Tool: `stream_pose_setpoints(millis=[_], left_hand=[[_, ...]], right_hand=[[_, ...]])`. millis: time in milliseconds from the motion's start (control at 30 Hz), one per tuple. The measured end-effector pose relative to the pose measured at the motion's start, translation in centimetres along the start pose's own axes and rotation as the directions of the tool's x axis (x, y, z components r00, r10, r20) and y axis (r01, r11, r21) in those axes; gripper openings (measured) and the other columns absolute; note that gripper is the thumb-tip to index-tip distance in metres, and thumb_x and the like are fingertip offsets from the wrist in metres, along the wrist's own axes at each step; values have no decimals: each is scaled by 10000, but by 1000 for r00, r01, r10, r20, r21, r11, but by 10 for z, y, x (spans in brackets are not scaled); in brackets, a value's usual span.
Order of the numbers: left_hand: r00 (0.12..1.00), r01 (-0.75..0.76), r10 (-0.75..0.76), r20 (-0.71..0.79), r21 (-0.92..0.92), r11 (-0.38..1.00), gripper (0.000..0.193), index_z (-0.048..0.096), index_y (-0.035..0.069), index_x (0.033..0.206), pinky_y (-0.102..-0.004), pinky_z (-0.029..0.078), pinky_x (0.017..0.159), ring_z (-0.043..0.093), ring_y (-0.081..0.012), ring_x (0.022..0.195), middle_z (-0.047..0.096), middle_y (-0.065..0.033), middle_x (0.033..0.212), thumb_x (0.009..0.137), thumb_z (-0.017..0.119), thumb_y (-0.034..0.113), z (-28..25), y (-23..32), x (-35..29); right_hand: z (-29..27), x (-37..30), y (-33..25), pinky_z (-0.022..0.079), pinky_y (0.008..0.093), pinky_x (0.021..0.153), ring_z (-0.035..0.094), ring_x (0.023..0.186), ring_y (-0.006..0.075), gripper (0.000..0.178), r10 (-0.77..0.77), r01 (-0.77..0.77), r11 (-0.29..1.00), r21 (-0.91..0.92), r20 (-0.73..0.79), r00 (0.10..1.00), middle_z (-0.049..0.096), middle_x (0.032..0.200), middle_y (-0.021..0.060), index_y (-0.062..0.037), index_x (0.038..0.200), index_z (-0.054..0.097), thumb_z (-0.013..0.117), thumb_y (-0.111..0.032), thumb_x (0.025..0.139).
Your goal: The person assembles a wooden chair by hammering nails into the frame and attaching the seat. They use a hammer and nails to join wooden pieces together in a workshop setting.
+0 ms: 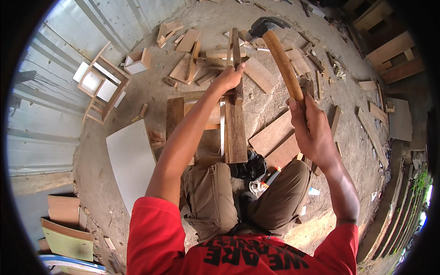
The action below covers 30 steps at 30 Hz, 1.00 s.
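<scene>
My right hand [309, 126] grips the wooden handle of a hammer [280, 59], raised with its dark head [266, 25] pointing away from me. My left hand [229, 78] is closed on a narrow upright wooden strip [236, 50] that stands on a long brown plank [235, 130]. The plank lies across a low wooden frame [176, 114] in front of my knees.
Scattered wood offcuts [188, 68] cover the dirt ground ahead. A white panel [130, 160] lies at left, a small wooden chair frame [98, 85] leans by the metal wall, flat boards [275, 137] lie at right, and a black bag [250, 167] sits between my knees.
</scene>
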State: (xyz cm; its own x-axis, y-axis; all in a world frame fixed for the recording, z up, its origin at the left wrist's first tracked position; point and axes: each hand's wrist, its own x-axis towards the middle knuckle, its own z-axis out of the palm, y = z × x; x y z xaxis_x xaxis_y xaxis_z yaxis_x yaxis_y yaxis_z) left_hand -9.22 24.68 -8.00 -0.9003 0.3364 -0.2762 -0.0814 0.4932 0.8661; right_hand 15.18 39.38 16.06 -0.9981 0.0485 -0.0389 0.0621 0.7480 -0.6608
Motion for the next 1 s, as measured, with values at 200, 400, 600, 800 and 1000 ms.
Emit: stream_pose_setpoints(millis=[200, 400, 600, 800, 1000], left_hand=[[995, -96, 96, -10, 11, 995, 852, 602, -176, 1119, -515, 466, 969, 579, -533, 1131, 590, -433, 1124, 1019, 289, 610, -3, -7, 2], [987, -159, 159, 23, 6, 987, 783, 607, -155, 1140, -521, 488, 929, 607, -536, 1066, 616, -417, 1053, 1032, 315, 564, 0, -2, -1], [998, -61, 61, -31, 9, 998, 767, 618, -154, 1114, -535, 480, 931, 605, -542, 1059, 612, -427, 1037, 1044, 289, 536, -3, 9, -16], [997, -41, 34, 63, 107, 993, 850, 608, -179, 1051, -538, 466, 931, 608, -533, 1057, 627, -417, 993, 1032, 262, 597, -4, 34, -23], [999, 3, 4, 54, -127, 992, 827, 579, -189, 1083, -536, 480, 907, 627, -528, 1017, 633, -407, 951, 1035, 281, 582, -2, 28, -25]], right_hand=[[-2, 2, 30, 441, 488, 584, 617, 613, 445, 228, -107, 118, 971, -205, 67, 992, 605, 654, 223, 19, 1023, 511, 533, -207, 1037], [13, -3, 25, 434, 498, 546, 603, 577, 441, 243, -98, 99, 994, -54, 21, 995, 589, 622, 212, 47, 985, 502, 507, -188, 1046], [-8, 1, 5, 435, 527, 534, 601, 617, 461, 229, -118, 124, 983, -138, 51, 992, 588, 646, 230, 31, 1002, 515, 484, -191, 1048], [11, -12, 60, 442, 455, 496, 640, 563, 393, 244, -15, 71, 934, -350, 160, 987, 590, 590, 219, 26, 1006, 521, 501, -213, 1051], [5, -2, 32, 430, 449, 471, 629, 493, 336, 223, -78, 74, 996, -49, -84, 993, 566, 560, 183, 27, 1004, 500, 494, -191, 1052]])
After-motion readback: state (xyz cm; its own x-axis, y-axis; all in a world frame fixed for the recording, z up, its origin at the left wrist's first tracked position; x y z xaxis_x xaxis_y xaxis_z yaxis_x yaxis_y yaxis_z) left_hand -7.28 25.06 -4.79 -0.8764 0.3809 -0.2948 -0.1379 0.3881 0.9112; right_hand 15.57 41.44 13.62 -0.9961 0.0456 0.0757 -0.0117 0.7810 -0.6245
